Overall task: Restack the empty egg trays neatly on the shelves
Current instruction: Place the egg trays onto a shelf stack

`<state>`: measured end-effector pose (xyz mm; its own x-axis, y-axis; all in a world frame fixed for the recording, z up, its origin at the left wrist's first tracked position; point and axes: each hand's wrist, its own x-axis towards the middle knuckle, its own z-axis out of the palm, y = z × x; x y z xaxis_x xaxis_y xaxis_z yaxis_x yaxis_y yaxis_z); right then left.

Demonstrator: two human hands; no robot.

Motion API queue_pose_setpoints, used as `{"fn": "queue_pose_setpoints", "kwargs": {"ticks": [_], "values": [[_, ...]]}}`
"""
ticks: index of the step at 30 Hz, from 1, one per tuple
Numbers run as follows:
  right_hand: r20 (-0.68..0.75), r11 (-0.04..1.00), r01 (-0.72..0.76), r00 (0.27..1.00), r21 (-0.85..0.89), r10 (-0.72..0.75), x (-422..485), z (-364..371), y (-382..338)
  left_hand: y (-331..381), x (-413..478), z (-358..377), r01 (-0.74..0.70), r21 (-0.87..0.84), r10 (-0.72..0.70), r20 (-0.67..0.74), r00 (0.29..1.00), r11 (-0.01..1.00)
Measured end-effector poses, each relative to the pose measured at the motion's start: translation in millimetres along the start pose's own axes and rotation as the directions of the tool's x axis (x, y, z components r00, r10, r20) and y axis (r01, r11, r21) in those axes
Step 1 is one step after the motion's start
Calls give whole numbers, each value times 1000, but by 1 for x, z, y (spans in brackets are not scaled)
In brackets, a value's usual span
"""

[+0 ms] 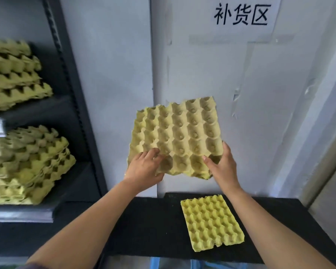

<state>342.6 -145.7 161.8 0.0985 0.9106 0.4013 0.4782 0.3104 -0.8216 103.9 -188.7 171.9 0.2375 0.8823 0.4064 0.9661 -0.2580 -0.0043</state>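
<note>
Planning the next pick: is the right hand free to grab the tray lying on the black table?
Probably not yet: the right hand and left hand both grip the raised tray. The table tray lies uncovered below.

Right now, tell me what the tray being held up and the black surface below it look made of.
Held tray: likely moulded paper pulp, matte yellow-green; rough fibrous skin, ragged edges, soft pressed cups. Black surface: dull, grainy, no shine; perhaps foam or felt matting, cannot tell which.
</note>
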Motion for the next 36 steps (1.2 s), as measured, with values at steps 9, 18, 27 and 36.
{"fn": "queue_pose_setpoints", "kwargs": {"ticks": [9, 18, 27, 36], "values": [[29, 979, 159, 986, 127, -164, -42, 54, -122, -77, -82, -106, 47, 60, -32, -233, 972, 997], [-16, 928, 271, 961, 257, -276, -92, 145, -254, -194, -162, -195, 86, 111, -35, -393, 919, 990], [-31, 885, 313, 946, 345, -323, -137, 254, -376, -318, -240, -278, 116, 166, -25, -474, 880, 979], [-38, 841, 392, 912, 374, -408, -132, 341, -468, -424, -256, -308, 189, 292, 18, -584, 812, 938]]}}
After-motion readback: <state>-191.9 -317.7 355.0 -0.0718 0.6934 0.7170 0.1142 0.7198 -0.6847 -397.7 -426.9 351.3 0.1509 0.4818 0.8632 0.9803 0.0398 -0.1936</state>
